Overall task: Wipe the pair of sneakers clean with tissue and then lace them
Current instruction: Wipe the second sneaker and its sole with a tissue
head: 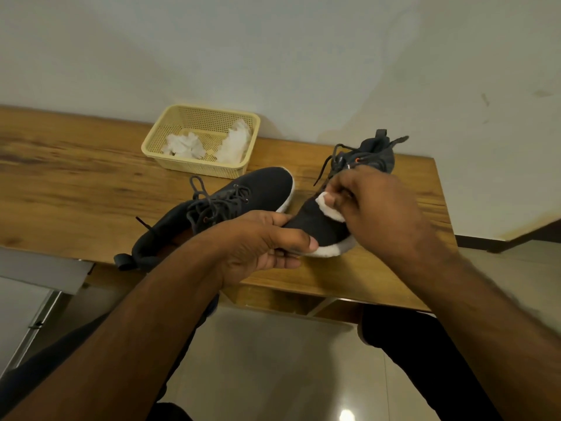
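We see open table (76, 177) left of the basket (194, 169). The lying sneaker (243, 192) sits just before the basket, blocking our straight reach to it.

Left hand (261, 241) gripped sneaker (315, 226) toe; right hand (382, 208) pressed tissue (329, 209) on it above table (76, 183).
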